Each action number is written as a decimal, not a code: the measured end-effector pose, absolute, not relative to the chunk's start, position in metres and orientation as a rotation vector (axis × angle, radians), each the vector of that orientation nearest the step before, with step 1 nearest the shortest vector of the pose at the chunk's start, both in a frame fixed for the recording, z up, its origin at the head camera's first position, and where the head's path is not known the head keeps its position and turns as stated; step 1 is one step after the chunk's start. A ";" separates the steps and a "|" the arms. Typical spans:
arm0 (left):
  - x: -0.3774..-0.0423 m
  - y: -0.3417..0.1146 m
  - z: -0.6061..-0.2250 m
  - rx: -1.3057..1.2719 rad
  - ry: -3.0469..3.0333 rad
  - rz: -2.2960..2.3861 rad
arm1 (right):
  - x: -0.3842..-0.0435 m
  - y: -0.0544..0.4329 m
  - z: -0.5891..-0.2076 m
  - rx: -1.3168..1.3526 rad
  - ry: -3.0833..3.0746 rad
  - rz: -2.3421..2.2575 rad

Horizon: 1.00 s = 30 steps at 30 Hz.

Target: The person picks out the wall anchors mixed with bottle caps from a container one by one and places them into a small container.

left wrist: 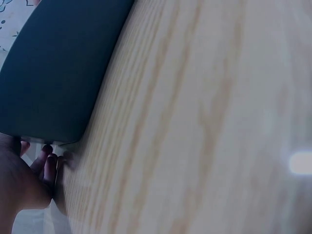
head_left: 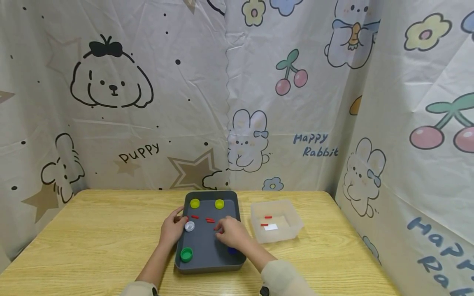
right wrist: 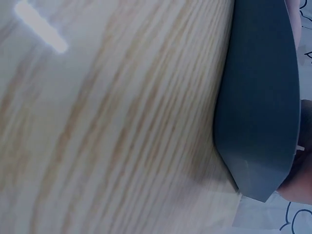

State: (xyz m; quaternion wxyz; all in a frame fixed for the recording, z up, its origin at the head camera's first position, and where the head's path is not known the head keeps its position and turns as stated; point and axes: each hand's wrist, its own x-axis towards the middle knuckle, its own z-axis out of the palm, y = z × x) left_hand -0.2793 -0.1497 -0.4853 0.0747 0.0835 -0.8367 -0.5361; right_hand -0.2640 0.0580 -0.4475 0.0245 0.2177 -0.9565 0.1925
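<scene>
A dark grey tray (head_left: 207,263) stands on the table. My left hand (head_left: 173,227) grips its left wall, thumb at the rim and fingers outside; in the left wrist view those fingers (left wrist: 48,163) show beside the tray's wall. Over the tray's right half, my right hand (head_left: 232,233) pinches a small red stick (head_left: 221,232), partly hidden by the fingers. Several more red sticks (head_left: 210,220) lie on the tray floor. Round caps sit around them: two yellow caps (head_left: 194,203), a clear cap (head_left: 189,226), a green cap (head_left: 187,254) and a blue cap (head_left: 232,250) half covered by the right hand.
To the right of the tray stands a translucent plastic box (head_left: 294,230) with two red sticks (head_left: 268,217) and a white label inside. The wooden table (head_left: 111,230) is bordered by a printed curtain (head_left: 185,123) at the back and right.
</scene>
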 end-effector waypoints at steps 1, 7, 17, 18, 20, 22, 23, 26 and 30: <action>-0.279 -0.150 -0.485 0.249 -2.509 -1.608 | -0.264 0.058 -0.448 0.663 -2.957 0.586; -0.279 -0.150 -0.486 0.254 -2.513 -1.605 | -0.265 0.058 -0.452 0.623 -2.946 0.486; -0.278 -0.150 -0.484 0.266 -2.521 -1.596 | -0.264 0.054 -0.453 0.567 -2.982 0.361; -0.278 -0.150 -0.484 0.265 -2.519 -1.595 | -0.264 0.053 -0.453 0.565 -2.982 0.352; -0.277 -0.149 -0.484 0.263 -2.515 -1.591 | -0.264 0.053 -0.453 0.564 -2.984 0.356; -0.277 -0.149 -0.484 0.265 -2.514 -1.587 | -0.263 0.053 -0.454 0.566 -2.981 0.367; -0.277 -0.149 -0.484 0.265 -2.514 -1.586 | -0.263 0.053 -0.454 0.567 -2.979 0.371; -0.277 -0.149 -0.484 0.268 -2.511 -1.582 | -0.263 0.053 -0.454 0.564 -2.975 0.386; -0.278 -0.148 -0.484 0.269 -2.506 -1.586 | -0.264 0.053 -0.455 0.558 -2.971 0.377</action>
